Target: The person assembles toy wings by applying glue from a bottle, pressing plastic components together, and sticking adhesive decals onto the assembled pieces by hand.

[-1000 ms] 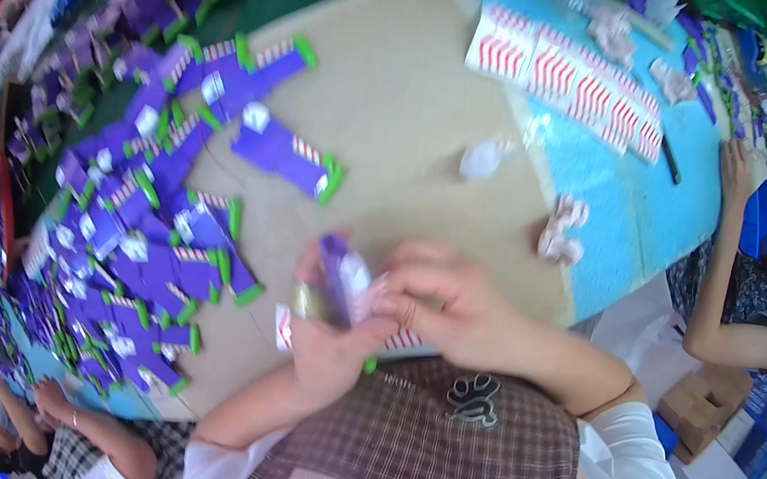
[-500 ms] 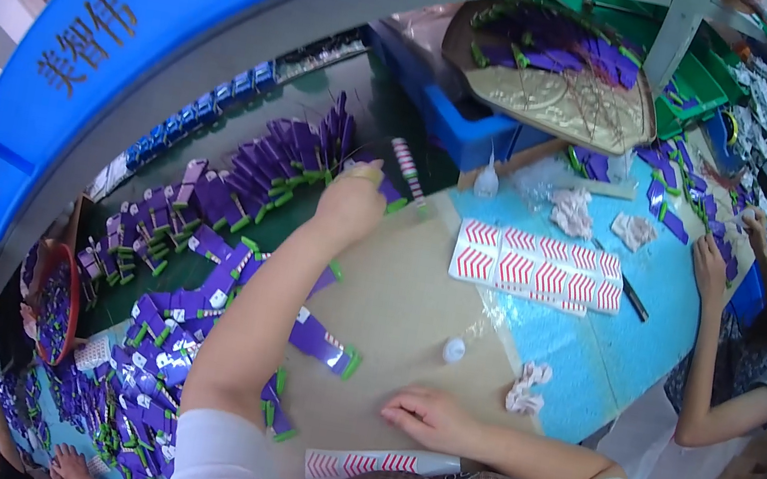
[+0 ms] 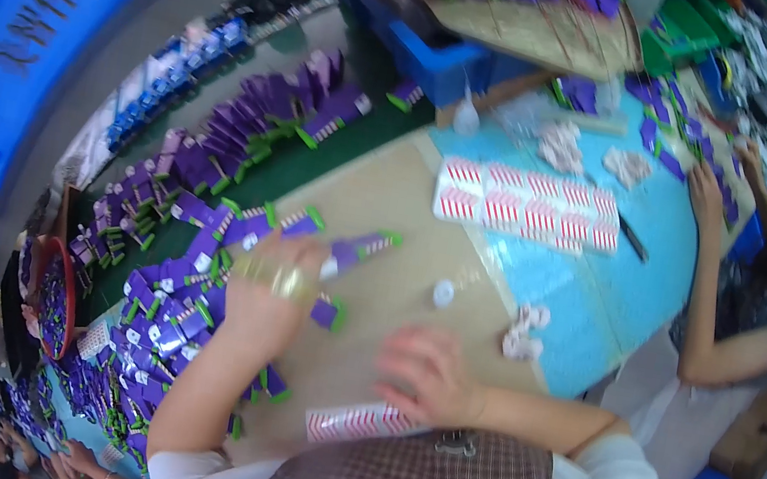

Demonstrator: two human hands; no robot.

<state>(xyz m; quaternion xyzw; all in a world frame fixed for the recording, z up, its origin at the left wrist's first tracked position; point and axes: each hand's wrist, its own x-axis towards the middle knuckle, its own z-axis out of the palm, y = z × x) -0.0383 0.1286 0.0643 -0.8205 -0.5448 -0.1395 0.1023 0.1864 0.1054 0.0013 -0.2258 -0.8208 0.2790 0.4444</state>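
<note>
My left hand (image 3: 270, 297), with a shiny yellowish band across it, is over the near edge of a heap of purple-and-green flat pieces (image 3: 177, 322). Its fingers are blurred and point away from me. Just beyond them, to the right, lies a purple piece with a green end (image 3: 364, 248); whether I touch it cannot be made out. My right hand (image 3: 427, 374), also smeared by motion, hovers with fingers apart and nothing visible in them. Beneath it, close to my apron, is a white sticker strip with red chevrons (image 3: 357, 425).
A larger chevron sticker sheet (image 3: 526, 205) and a black pen-like tool (image 3: 634, 239) lie on the blue mat. Around them are a small white bottle (image 3: 442, 293), a dropper bottle (image 3: 466, 114) and crumpled paper (image 3: 525, 332). Purple pieces stand in rows (image 3: 263, 108) at left. A co-worker's arm (image 3: 709, 284) is at right.
My left hand has come back from the row of purple pieces to the heap. My right hand has lifted and its fingers have spread. The head view has shifted.
</note>
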